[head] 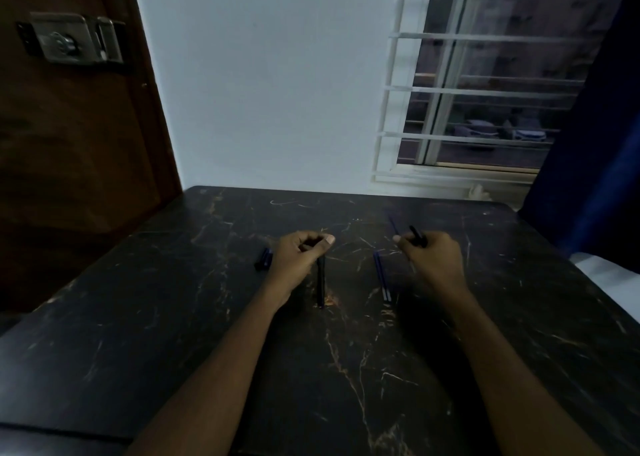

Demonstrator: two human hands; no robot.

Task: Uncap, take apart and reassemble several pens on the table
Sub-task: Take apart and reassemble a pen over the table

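My left hand (pixel 300 255) is closed around a dark pen barrel (pixel 321 282) that points down toward me, its lower end near the table. My right hand (pixel 433 255) grips a short black pen piece (pixel 418 236) sticking up from the fingers, together with a thin blue refill (pixel 393 223) angled away. Two thin blue refills (pixel 382 276) lie side by side on the black marble-pattern table (pixel 207 317) between my hands. Left of my left hand lie a few dark blue caps (pixel 264 259).
The table's far edge meets a white wall. A brown door with a metal lock (pixel 69 38) stands at the left. A barred window (pixel 485 85) is at the back right, with a blue curtain (pixel 595 126) beside it.
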